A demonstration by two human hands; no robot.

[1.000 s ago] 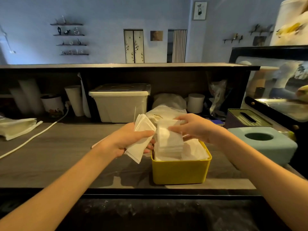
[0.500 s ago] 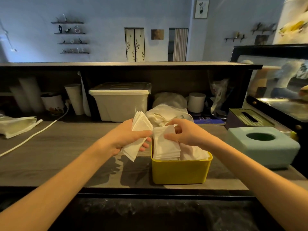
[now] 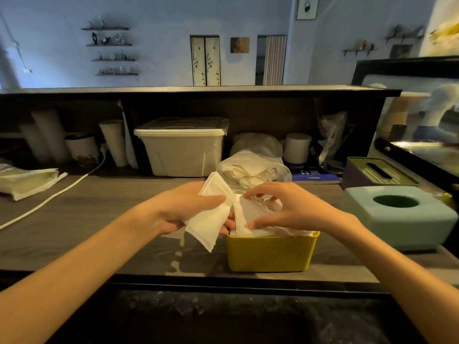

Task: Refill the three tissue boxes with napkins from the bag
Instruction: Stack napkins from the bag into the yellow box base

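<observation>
While the yellow tissue box (image 3: 270, 253) sits open-topped on the counter (image 3: 99, 219), we pinch a napkin stack (image 3: 250, 214) standing in it with our right hand (image 3: 295, 209), our left hand (image 3: 183, 207) beside it gripping more napkins (image 3: 211, 219).

The yellow box (image 3: 270, 252) stands open at the near edge of the tabletop (image 3: 87, 219), and its mouth is mostly taken up by napkins (image 3: 250, 214) and the right hand (image 3: 298, 207) over them. The left hand (image 3: 188, 207), with a napkin stack (image 3: 211, 219), crowds the box's left rim. Left of both, the tabletop lies bare as far as a white cable (image 3: 49, 199) running diagonally. Behind the box the plastic bag (image 3: 253, 170) blocks the way back. To the right, the teal box (image 3: 397, 214) stands near, with a narrow gap between; the green-lidded box (image 3: 377, 172) sits just behind it.
</observation>
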